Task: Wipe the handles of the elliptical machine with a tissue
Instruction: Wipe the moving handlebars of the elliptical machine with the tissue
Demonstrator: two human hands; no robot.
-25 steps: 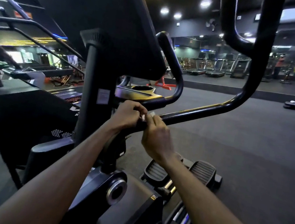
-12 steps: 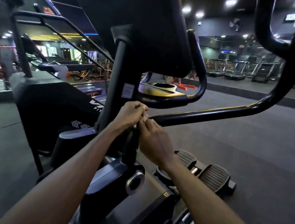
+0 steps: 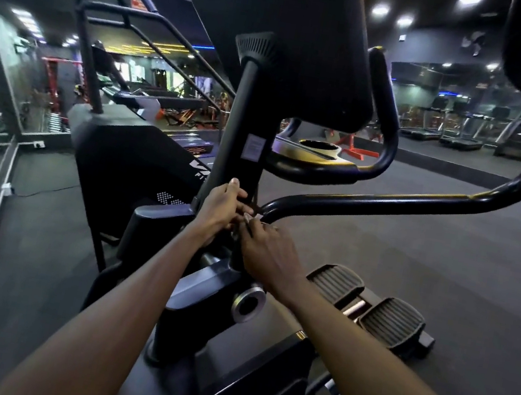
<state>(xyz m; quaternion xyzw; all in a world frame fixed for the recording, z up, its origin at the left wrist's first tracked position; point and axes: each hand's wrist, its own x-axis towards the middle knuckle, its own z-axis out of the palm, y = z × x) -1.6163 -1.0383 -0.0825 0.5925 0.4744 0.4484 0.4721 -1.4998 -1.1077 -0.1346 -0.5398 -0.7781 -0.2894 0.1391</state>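
Both hands, left [image 3: 222, 210] and right [image 3: 268, 251], pinch small white tissue [image 3: 247, 218] against smooth black tubular handle [image 3: 356, 198].

You are in a gym: treadmills [image 3: 462, 128] stand far right, and red workout frames [image 3: 60, 82] far left.

Pedals [image 3: 369, 303] right of hands; console [image 3: 282, 27] above

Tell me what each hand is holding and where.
Both hands meet low on the moving handle bar. A white tissue shows between left hand and right hand; which one pinches it cannot be told.
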